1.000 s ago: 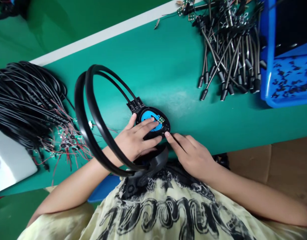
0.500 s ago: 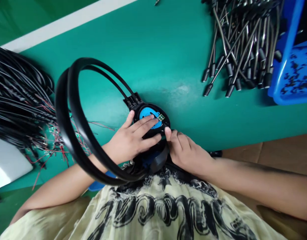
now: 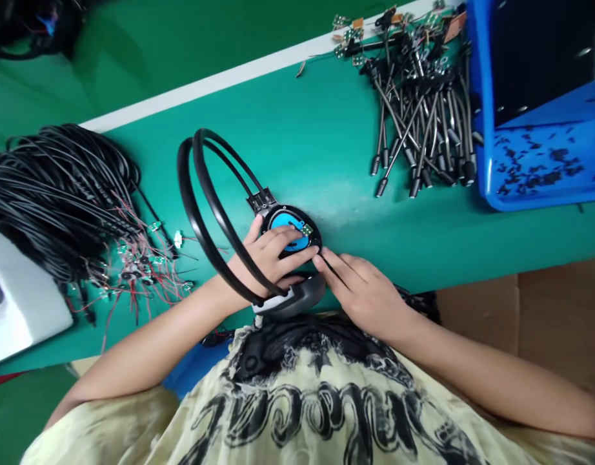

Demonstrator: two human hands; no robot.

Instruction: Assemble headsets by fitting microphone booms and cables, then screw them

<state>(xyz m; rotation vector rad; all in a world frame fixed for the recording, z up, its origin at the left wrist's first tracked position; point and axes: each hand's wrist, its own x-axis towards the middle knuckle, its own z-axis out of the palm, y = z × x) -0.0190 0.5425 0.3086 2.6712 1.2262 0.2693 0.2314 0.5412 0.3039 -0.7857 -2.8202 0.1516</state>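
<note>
A black headset rests on the green table in front of me, its double headband (image 3: pixel 215 213) arching to the left. One ear cup (image 3: pixel 313 223) lies with its inner side up, showing a blue disc and a small green circuit board (image 3: pixel 306 230). My left hand (image 3: pixel 273 255) is laid over this cup, fingers across the disc and thumb at its edge, holding it down. The other ear cup (image 3: pixel 297 298), grey and black, sits nearer my body. At the lower right rim, my right hand (image 3: pixel 363 287) has its fingers pressed together; whatever lies between them is hidden.
Coiled black cables (image 3: pixel 60 194) with thin red wires and small boards lie at left, beside a white block (image 3: pixel 26 303). Several microphone booms (image 3: pixel 418 123) are heaped at right, against a blue tray (image 3: pixel 491 174) holding small black pieces.
The view has shifted, showing more of the table's far side. My right fingers look straighter along the cup's rim, while my left hand stays on the cup.
</note>
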